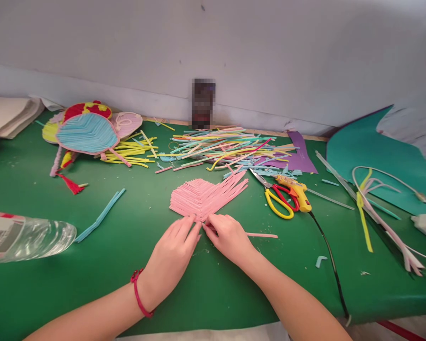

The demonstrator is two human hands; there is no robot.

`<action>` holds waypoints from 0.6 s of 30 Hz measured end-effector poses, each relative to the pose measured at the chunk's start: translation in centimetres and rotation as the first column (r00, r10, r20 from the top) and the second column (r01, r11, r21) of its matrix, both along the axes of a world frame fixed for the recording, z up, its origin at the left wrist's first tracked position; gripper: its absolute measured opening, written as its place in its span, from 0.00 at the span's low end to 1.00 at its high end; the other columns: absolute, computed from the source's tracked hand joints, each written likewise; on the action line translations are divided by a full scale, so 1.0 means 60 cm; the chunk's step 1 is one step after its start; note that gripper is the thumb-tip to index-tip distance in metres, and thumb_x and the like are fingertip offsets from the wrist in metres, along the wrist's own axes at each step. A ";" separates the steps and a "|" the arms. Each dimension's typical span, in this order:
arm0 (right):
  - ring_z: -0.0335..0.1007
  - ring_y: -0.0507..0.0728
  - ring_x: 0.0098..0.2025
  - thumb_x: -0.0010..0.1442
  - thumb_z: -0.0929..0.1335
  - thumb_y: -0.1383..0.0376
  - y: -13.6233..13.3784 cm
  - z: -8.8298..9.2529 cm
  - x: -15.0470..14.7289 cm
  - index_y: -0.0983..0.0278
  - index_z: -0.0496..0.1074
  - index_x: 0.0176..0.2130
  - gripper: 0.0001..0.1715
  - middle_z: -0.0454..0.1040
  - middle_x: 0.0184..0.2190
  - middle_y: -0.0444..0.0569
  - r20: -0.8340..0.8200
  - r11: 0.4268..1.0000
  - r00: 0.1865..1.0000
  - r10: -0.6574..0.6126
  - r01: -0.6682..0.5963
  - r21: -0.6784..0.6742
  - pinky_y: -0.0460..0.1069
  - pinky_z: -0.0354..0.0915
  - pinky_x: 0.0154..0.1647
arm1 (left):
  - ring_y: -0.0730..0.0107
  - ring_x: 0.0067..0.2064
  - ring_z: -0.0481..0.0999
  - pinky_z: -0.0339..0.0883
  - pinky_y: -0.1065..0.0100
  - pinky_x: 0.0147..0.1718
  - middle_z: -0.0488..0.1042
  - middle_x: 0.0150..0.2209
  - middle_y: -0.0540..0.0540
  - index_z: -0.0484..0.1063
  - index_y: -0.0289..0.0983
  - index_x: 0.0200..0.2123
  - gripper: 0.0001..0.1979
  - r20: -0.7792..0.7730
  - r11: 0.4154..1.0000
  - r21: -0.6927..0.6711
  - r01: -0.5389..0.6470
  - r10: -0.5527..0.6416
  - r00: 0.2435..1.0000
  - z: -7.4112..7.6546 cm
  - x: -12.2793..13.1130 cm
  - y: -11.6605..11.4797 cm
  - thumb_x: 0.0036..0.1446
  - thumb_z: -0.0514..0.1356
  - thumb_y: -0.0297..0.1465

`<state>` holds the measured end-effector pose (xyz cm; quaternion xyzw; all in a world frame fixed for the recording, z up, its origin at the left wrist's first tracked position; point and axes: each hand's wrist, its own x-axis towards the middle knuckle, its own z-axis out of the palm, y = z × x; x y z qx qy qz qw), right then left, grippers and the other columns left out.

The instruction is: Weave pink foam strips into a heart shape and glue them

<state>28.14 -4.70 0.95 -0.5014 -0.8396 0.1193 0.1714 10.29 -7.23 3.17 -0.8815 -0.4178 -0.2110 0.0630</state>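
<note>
A pink leaf-shaped piece [199, 196] made of pipe cleaners laid side by side lies flat on the green table. Its left half has a trimmed, rounded edge, while long uneven ends fan out to the upper right. My left hand [177, 244] and my right hand [230, 234] meet at its near tip. The fingers of both are pinched there on the pink pipe cleaners, and the exact spot they grip is partly hidden. From behind my right hand a loose pink pipe cleaner [262, 235] sticks out to the right.
Scissors [279, 196] and a yellow glue gun [298, 194] with a black cord lie to the right. Behind is a heap of coloured pipe cleaners [227, 149]. A blue leaf fan [87, 133], a plastic bottle [28, 237] and blue pipe cleaners [101, 216] are left; teal sheet [372, 156] right.
</note>
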 end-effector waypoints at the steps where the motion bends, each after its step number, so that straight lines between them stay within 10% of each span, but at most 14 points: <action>1: 0.65 0.52 0.27 0.62 0.63 0.71 0.000 0.000 0.000 0.62 0.61 0.28 0.10 0.71 0.24 0.42 0.004 1.000 1.000 -0.004 0.004 0.001 0.47 0.54 0.31 | 0.63 0.39 0.77 0.72 0.63 0.39 0.78 0.38 0.39 0.73 0.29 0.44 0.12 0.065 0.999 0.010 0.039 -0.039 0.997 0.004 -0.001 0.000 0.63 0.52 0.23; 5: 0.65 0.52 0.26 0.62 0.63 0.71 0.000 -0.002 0.000 0.62 0.61 0.29 0.10 0.71 0.24 0.42 0.005 1.000 1.000 -0.007 0.006 0.008 0.47 0.54 0.31 | 0.75 0.19 0.67 0.60 0.70 0.18 0.68 0.21 0.53 0.72 0.33 0.35 0.12 0.201 0.996 -0.034 0.083 -0.074 0.977 0.012 -0.003 -0.004 0.65 0.50 0.25; 10: 0.65 0.52 0.27 0.62 0.63 0.71 0.001 0.000 0.000 0.62 0.62 0.30 0.09 0.71 0.25 0.42 0.000 1.000 1.000 0.002 -0.002 0.006 0.47 0.55 0.31 | 0.75 0.18 0.66 0.57 0.69 0.17 0.68 0.21 0.54 0.71 0.36 0.34 0.14 0.222 0.980 -0.129 0.150 -0.118 0.968 0.015 0.001 -0.012 0.67 0.48 0.29; 18: 0.67 0.52 0.27 0.63 0.62 0.71 0.001 0.001 0.000 0.61 0.61 0.29 0.10 0.72 0.25 0.43 0.007 1.000 1.000 0.002 -0.002 -0.009 0.47 0.55 0.31 | 0.58 0.44 0.77 0.70 0.60 0.42 0.76 0.47 0.36 0.70 0.29 0.50 0.19 -0.073 0.996 -0.086 -0.038 0.032 0.997 -0.008 0.007 -0.006 0.67 0.47 0.35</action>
